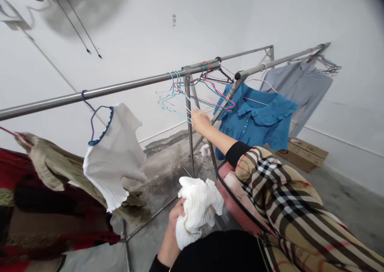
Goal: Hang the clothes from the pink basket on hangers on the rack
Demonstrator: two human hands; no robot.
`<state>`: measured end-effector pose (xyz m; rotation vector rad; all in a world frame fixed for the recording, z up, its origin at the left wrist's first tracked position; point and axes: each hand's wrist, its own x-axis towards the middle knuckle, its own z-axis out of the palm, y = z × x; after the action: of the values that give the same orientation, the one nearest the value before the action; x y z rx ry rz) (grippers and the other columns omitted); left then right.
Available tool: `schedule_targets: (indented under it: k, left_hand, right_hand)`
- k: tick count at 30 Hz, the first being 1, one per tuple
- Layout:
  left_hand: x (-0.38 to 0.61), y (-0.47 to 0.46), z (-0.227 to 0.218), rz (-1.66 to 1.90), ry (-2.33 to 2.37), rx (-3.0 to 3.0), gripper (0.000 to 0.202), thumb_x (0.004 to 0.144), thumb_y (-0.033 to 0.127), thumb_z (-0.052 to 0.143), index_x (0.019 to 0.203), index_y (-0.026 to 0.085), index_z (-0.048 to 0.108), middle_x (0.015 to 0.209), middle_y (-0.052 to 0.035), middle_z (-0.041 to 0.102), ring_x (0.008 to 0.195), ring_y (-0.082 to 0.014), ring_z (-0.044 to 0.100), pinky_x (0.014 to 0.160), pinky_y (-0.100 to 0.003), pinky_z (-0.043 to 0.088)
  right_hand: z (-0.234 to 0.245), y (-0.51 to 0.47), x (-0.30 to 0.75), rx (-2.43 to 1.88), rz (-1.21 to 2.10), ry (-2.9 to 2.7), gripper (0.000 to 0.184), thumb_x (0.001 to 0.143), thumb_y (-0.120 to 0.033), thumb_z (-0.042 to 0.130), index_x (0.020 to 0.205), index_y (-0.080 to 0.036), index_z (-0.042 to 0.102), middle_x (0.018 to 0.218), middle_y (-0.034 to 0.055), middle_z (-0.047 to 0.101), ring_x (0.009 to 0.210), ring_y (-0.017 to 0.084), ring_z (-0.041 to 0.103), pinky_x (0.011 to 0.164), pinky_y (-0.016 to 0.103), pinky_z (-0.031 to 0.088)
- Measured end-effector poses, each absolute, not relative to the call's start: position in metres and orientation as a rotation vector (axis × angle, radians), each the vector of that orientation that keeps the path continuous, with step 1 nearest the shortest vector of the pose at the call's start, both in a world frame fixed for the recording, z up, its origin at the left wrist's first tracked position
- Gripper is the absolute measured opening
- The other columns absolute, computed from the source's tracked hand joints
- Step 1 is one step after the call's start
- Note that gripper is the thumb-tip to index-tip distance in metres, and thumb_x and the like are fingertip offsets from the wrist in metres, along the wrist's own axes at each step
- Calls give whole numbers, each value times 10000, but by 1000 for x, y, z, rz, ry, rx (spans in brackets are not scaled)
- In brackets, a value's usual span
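Observation:
My left hand [175,218] is closed on a crumpled white garment [198,208], held low in front of me. My right hand [200,120] reaches out in a plaid sleeve to a bunch of empty wire hangers [195,94], blue and pink, that hang on a steel rail [120,89]. Its fingers curl at the lower wires of the hangers; whether they grip one I cannot tell. A white ribbed top [115,156] hangs on a purple hanger to the left on the same rail.
An olive garment [57,168] and a red and black one [36,216] hang at the left. A blue blouse [255,120] and a grey shirt [300,88] hang on a second rail at the right. A pink basket [237,208] and a cardboard box [303,154] stand on the concrete floor.

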<state>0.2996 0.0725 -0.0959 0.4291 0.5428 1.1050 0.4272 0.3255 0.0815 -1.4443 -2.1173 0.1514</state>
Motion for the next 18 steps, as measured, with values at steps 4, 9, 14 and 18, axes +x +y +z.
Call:
schedule_targets:
  k: [4,9,14,18]
  left_hand:
    - [284,65,-99,1168,662,419,293,464,121,624,694,270,727,638,28,679,598,-182,618,602,-292,476]
    - [273,67,-92,1143,768,415,282,465,130,656,703,269,716,673,28,702,615,-204,640,582,-303,474]
    - [272,74,-82,1058,778,454,237,446,137,650,657,242,674,610,41,679,570,-175,629,564,-276,483]
    - [270,82,-80,946,721,519,337,451,137,623,748,270,713,637,49,702,583,-181,641,587,-290,497]
  right_hand:
    - [80,337,420,-1441,250,-2041,279,945,-206,430,1125,-120,625,1035,128,695,994,225,624,869,304,445]
    - [100,333,403,-1196,378,-1905,330,994,-231,349,1105,-156,650,990,24,688,943,113,608,826,192,426]
    - [91,288,405,-887,791,-1712,296,954,-265,419,1000,-116,672,575,-53,455,552,88,435,578,197,360]
    - [55,211,449,-771,987,-1585,345,939,-416,443,1001,-138,637,544,-70,374,485,71,345,488,199,296]
